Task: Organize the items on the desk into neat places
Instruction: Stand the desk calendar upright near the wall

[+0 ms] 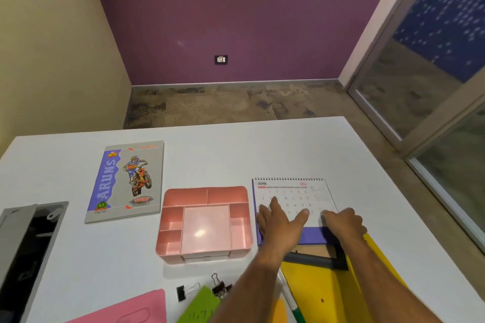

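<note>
1. White tabletop (236,155) is carrying everything in view; purple wall and worn floor are lying beyond its far edge.
2. Desk calendar (292,200), spiral-bound along its far edge and showing a June page, is sitting at the right-centre of the tabletop, purple base towards the person.
3. Left hand (279,220) is resting flat on the calendar's near-left part, fingers straight and spread, gripping nothing.
4. Right hand (342,221) is resting on the calendar's near-right corner, fingers bent downward onto the page and base; whether it is pinching the edge, I cannot tell.
5. Pink desk organiser (206,223) is sitting just left of the calendar, its compartments facing up.
6. Notebook (126,182) with a motorbike rider on the cover is lying flat, further left and farther back.
7. Two binder clips (187,291) are lying near the front edge, one touching a green card (202,307); a pink folder (126,309) is lying to their left.
8. Yellow folder (322,294) is lying under the forearms, with a dark picture frame (319,257) between it and the calendar.
9. Grey tray (29,252) is sitting at the far left.
</note>
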